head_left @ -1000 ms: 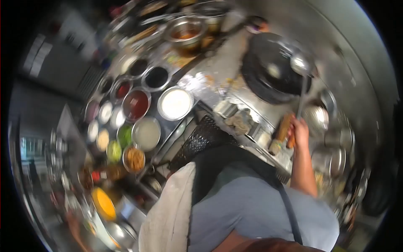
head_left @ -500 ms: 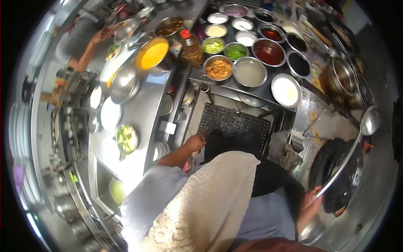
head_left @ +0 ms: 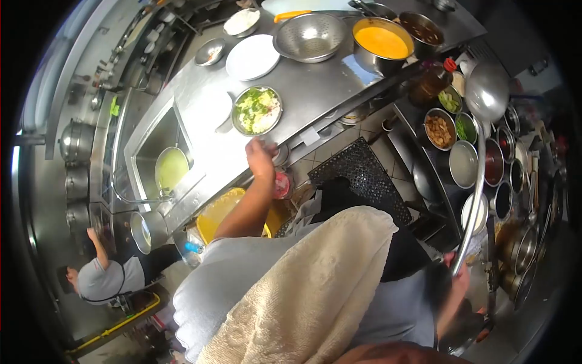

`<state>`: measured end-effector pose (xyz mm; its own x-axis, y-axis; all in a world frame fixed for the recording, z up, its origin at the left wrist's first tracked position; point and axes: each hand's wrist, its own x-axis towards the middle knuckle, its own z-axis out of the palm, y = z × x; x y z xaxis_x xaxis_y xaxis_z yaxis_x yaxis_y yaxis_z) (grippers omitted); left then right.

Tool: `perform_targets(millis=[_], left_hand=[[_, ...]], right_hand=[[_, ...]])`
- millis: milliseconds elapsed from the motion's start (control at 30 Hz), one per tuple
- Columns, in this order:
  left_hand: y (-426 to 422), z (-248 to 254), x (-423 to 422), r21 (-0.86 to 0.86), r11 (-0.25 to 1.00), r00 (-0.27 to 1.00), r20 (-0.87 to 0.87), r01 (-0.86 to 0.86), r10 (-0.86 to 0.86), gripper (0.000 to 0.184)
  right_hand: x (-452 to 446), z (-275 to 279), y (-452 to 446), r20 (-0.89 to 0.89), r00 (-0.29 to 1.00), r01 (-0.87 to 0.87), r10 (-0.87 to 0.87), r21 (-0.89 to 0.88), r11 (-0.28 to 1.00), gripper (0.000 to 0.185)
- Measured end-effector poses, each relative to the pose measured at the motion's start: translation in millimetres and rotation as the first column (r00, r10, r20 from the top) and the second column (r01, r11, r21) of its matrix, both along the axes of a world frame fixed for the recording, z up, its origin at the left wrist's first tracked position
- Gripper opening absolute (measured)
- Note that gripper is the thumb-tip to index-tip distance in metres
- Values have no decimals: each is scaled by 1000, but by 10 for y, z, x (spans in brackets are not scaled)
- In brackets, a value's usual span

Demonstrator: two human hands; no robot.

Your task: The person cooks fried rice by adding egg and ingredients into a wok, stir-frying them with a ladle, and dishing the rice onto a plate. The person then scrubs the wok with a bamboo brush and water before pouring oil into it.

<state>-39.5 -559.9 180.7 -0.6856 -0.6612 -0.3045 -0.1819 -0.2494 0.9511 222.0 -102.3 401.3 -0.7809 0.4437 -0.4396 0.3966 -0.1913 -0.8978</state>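
My right hand (head_left: 459, 279) is closed around the handle of a long metal ladle (head_left: 487, 94). The ladle's bowl is raised over the seasoning pans. My left hand (head_left: 261, 156) is at the counter edge, just below a metal bowl of chopped greens and pale pieces (head_left: 259, 110). Its fingers look parted and reach toward the bowl's lower rim, slightly blurred; I cannot make out whether they touch it. Behind that bowl are a white plate (head_left: 253, 57) and a perforated metal bowl (head_left: 309, 37).
A pot of orange liquid (head_left: 383, 40) stands farther along the steel counter (head_left: 309, 91). Pans of sauces and ingredients, including a pan of brown chunks (head_left: 439, 130), line the right side. A sink (head_left: 145, 145) and another person (head_left: 115, 273) are at left. A black mat (head_left: 361, 179) covers part of the floor.
My view has turned left toward the counter and sink. My left hand has moved from beside my body up to the bowl of greens. The ladle stays in my right hand, held more upright.
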Motion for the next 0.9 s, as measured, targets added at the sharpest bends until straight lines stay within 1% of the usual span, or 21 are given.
perform_targets(millis=[67, 100, 133, 167, 200, 233, 267, 300, 367, 433, 500, 600, 633, 700, 733, 767, 800, 833, 900], left_hand=[[-334, 16, -147, 109, 994, 1000, -11, -20, 22, 37], [-546, -146, -225, 145, 989, 999, 45, -8, 1, 38], [-581, -212, -283, 116, 993, 999, -39, 25, -21, 37], [-629, -206, -276, 104, 990, 993, -80, 99, -91, 33], [-637, -149, -317, 67, 992, 993, -58, 109, -105, 28], [-687, -131, -359, 78, 987, 990, -20, 142, -141, 26], [-743, -116, -384, 85, 982, 985, 23, 168, -171, 24], [-750, -88, -408, 75, 982, 984, 39, 173, -176, 23], [-727, 22, -442, 62, 982, 980, 75, 178, -182, 21], [-608, 109, -432, 50, 975, 975, 27, 218, -220, 20], [-382, 272, -411, 54, 960, 962, -21, 274, -273, 19], [-132, 406, -515, 45, 894, 893, 45, 446, -448, 19], [-48, 429, -563, 65, 868, 869, 20, 493, -495, 19], [203, 503, -684, 160, 852, 865, -32, 499, -501, 18], [303, 521, -740, 206, 840, 863, -54, 502, -502, 18], [359, 520, -794, 175, 833, 848, -25, 525, -529, 18], [418, 505, -834, 179, 822, 839, -41, 541, -543, 18], [483, 489, -874, 183, 811, 829, -57, 556, -556, 19], [584, 470, -956, 191, 796, 818, -86, 574, -569, 20]], right_hand=[[-559, 62, -84, -62, 988, -146, 140, -93, 985, 44], [-863, 257, -274, -79, 983, -175, 163, -181, 968, 41], [-1112, 353, -399, -53, 992, -126, 118, -192, 973, 40], [-1357, 369, -383, -41, 978, -210, 206, -136, 968, 39], [-1589, 394, -389, 30, 965, -258, 259, -37, 966, 37], [-1789, 336, -364, 63, 947, -320, 315, 101, 942, 36], [-2000, 349, -380, 144, 920, -392, 365, 262, 882, 36], [-2180, 363, -410, 241, 886, -463, 397, 405, 788, 36], [-2456, 328, -491, 348, 862, -507, 368, 600, 619, 37], [-2684, 260, -517, 421, 838, -538, 347, 746, 393, 38], [-2820, 204, -527, 475, 813, -539, 337, 833, 125, 39], [-2938, 183, -547, 482, 781, -546, 398, 836, 58, 36], [-2980, 250, -607, 505, 763, -610, 403, 769, 191, 34], [-3081, 487, -743, 540, 729, -685, 421, 581, 440, 29], [-3106, 510, -702, 484, 738, -674, 471, 484, 559, 26], [-3121, 518, -636, 420, 750, -655, 510, 368, 660, 22], [-3133, 534, -600, 349, 767, -628, 538, 238, 741, 19], [-3113, 581, -607, 242, 830, -533, 503, 74, 843, 14], [-3079, 682, -621, 211, 858, -480, 468, 10, 877, 12]])
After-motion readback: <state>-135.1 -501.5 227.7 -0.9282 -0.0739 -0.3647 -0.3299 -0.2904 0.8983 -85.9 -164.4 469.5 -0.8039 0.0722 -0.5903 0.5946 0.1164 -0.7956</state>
